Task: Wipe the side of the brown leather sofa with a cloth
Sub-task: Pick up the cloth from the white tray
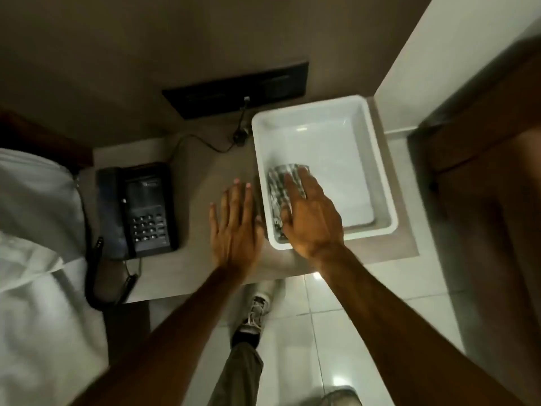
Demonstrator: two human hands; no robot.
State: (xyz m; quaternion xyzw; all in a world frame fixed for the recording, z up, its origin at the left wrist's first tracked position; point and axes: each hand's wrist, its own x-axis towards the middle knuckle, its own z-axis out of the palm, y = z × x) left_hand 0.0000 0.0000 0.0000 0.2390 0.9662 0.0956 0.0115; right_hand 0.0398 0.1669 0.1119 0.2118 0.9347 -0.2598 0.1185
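Note:
A folded grey patterned cloth (278, 186) lies in the near left part of a white plastic tub (380, 183) on a small beige table. My right hand (310, 218) is spread flat over the cloth with fingers extended, not gripping it. Just left of the tub's rim, my left hand (234, 227) hovers flat over the tabletop and holds nothing. At the right edge stands the brown leather sofa (491, 200), its side facing the tub.
A black desk phone (143, 209) with a coiled cord sits on the table's left. A dark wall panel (237, 89) with a plugged cable is behind. White bedding (35, 230) lies at the left. My legs and shoes stand on pale floor tiles (330, 332).

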